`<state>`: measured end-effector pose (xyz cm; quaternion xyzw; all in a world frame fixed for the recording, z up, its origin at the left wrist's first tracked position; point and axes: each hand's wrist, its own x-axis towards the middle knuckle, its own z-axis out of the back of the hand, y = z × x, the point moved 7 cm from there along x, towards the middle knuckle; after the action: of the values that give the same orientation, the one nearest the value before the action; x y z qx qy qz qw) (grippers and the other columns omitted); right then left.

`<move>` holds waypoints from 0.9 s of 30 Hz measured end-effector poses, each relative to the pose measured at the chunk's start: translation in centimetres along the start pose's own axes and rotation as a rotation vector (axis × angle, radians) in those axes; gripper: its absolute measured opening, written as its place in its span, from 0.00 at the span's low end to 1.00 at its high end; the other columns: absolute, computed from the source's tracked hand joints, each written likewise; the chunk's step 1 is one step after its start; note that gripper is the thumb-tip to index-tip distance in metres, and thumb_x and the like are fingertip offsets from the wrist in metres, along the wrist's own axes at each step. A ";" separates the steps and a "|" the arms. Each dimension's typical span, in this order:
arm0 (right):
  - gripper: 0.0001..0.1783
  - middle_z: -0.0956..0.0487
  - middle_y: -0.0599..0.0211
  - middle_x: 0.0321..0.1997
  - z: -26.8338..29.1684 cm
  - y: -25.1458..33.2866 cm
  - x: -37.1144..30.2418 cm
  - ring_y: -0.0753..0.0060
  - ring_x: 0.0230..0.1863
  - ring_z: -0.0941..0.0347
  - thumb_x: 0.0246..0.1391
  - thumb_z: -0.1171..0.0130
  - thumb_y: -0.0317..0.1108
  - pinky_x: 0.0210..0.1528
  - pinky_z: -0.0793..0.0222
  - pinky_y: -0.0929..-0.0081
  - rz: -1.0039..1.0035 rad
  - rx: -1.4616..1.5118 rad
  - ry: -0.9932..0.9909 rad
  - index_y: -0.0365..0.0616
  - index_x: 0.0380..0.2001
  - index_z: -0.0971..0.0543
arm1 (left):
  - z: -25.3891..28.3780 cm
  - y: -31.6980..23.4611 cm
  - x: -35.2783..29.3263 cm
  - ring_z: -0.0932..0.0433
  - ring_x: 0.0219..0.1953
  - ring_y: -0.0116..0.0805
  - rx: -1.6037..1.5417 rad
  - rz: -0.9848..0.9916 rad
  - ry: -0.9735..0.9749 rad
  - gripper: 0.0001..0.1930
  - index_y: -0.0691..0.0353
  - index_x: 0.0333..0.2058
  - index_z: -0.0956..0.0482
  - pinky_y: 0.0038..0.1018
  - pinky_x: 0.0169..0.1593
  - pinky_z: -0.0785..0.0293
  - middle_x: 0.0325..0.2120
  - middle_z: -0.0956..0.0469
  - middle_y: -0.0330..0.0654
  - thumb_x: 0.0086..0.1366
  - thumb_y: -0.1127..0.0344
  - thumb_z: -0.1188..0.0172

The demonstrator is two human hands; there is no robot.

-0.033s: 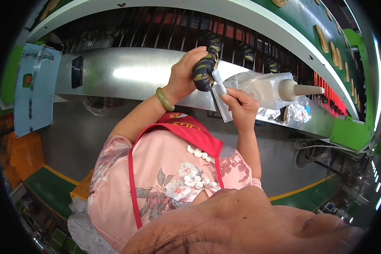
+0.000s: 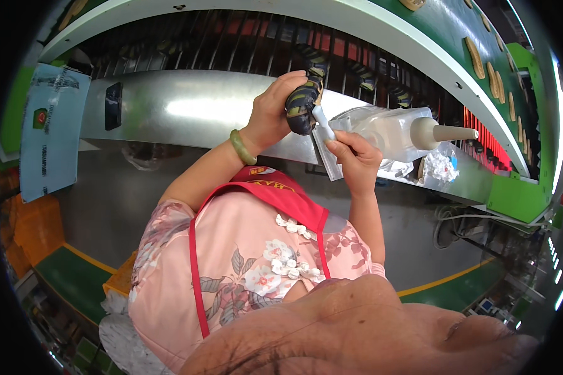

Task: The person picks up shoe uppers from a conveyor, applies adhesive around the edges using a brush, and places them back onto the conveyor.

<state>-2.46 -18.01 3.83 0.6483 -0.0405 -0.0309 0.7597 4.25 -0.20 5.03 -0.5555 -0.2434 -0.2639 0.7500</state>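
My left hand (image 2: 272, 105) is wrapped round a dark shoe (image 2: 302, 107) with olive-green stripes, above the metal ledge. The shoe is tilted, its rounded end toward me and its pale underside facing right. Between the thumb and fingers of my right hand (image 2: 356, 159), a slim white tool (image 2: 322, 119), perhaps a brush, is pinched. Its upper end meets the shoe's right edge; whether it has bristles cannot be made out. Just right of that hand lies a clear squeeze bottle (image 2: 388, 132) with a beige nozzle, on its side.
A metal ledge (image 2: 169, 103) runs along the front of a roller conveyor (image 2: 231, 53) carrying more striped shoes. Beyond it, a green belt (image 2: 444, 37) bears tan soles. Crumpled white paper (image 2: 441, 167) lies right of the bottle. A blue box (image 2: 53, 131) stands at left.
The white tool's upper end sits very slightly lower along the shoe's edge. Both hands keep their grip, and the shoe has hardly moved.
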 end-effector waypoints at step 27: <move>0.09 0.20 0.71 0.25 1.5 -0.3 1.5 0.85 0.26 0.28 0.39 0.32 0.20 0.29 0.33 0.87 0.032 0.004 0.034 0.36 0.29 0.18 | -3.1 1.4 -2.4 0.27 0.43 0.27 -0.598 0.714 0.788 0.31 0.63 0.45 0.29 0.26 0.48 0.29 0.39 0.24 0.36 0.38 0.83 0.31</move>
<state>-1.17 -19.63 3.75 0.6496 -0.0382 -0.0077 0.7593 3.63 -2.60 1.67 -0.6498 0.3386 -0.2387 0.6373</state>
